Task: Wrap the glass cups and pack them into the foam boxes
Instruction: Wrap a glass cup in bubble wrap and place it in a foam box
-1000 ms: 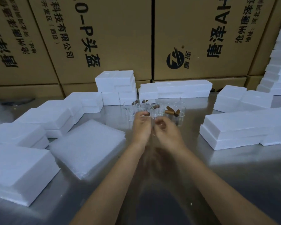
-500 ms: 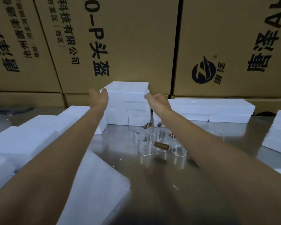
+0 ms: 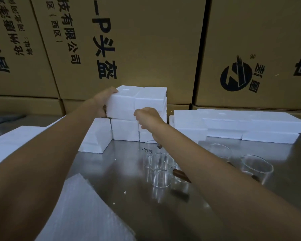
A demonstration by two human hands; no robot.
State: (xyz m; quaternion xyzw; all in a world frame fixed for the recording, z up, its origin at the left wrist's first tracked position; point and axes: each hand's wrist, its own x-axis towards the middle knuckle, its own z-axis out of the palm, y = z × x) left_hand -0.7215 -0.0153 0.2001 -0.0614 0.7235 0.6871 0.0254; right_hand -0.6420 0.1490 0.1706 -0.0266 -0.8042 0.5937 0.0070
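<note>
Steel table (image 3: 125,171): hands (image 3: 147,117) grip blocky white foam box (image 3: 122,105)

Glass cups (image 3: 161,168) partly behind the right forearm (image 3: 207,164).

A shiny metal table (image 3: 122,173) fills the lower frame. On it: stacked white foam boxes (image 3: 125,130) at centre, clear glass cups (image 3: 161,168) right of centre, and foam wrap sheets (image 3: 87,211) at lower left.
</note>
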